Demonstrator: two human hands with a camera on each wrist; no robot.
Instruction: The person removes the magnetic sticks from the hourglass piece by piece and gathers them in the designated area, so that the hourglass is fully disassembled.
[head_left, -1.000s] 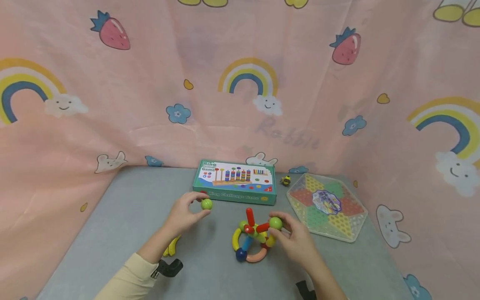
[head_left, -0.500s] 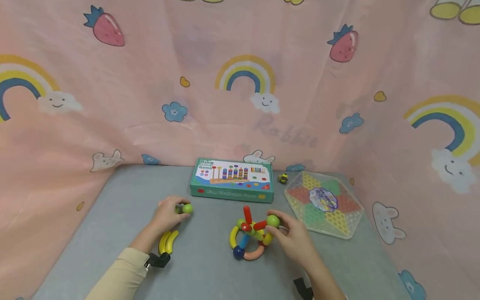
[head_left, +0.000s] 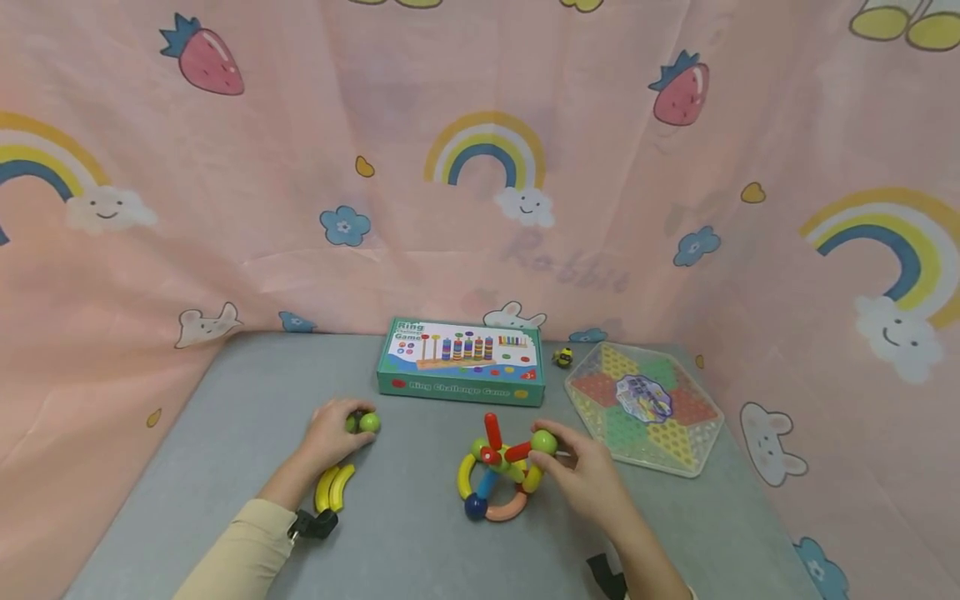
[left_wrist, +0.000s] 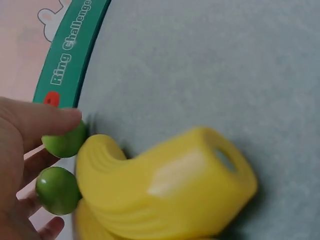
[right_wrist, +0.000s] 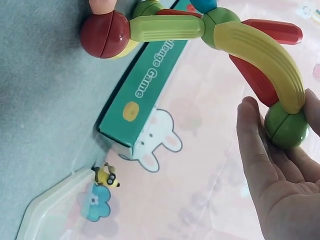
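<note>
My left hand (head_left: pixel 330 435), low at the left, holds a green ball (head_left: pixel 370 422) between thumb and fingers. Close beside it is a second green ball (left_wrist: pixel 57 190), partly covered by the fingers in the head view. Two yellow curved sticks (head_left: pixel 341 487) lie by the left wrist. At the middle stands a construction of balls and sticks: a dark blue ball (head_left: pixel 476 507), a salmon curved piece (head_left: pixel 507 507), a blue stick and red sticks (head_left: pixel 492 431). My right hand (head_left: pixel 581 467) pinches the green ball (right_wrist: pixel 286 126) on its right end, joined to a red and a yellow stick.
Behind the construction lies a green Ring Challenge Game box (head_left: pixel 461 362). A small yellow-and-black bee figure (head_left: pixel 562 357) stands to its right. A clear hexagonal game board (head_left: pixel 645 408) with coloured star points lies at the right. A pink patterned cloth (head_left: pixel 420 275) hangs at the back.
My left hand has moved left and down with the green ball, away from the box; a second ball now shows beside it. The yellow sticks are uncovered. My right hand keeps its hold.
</note>
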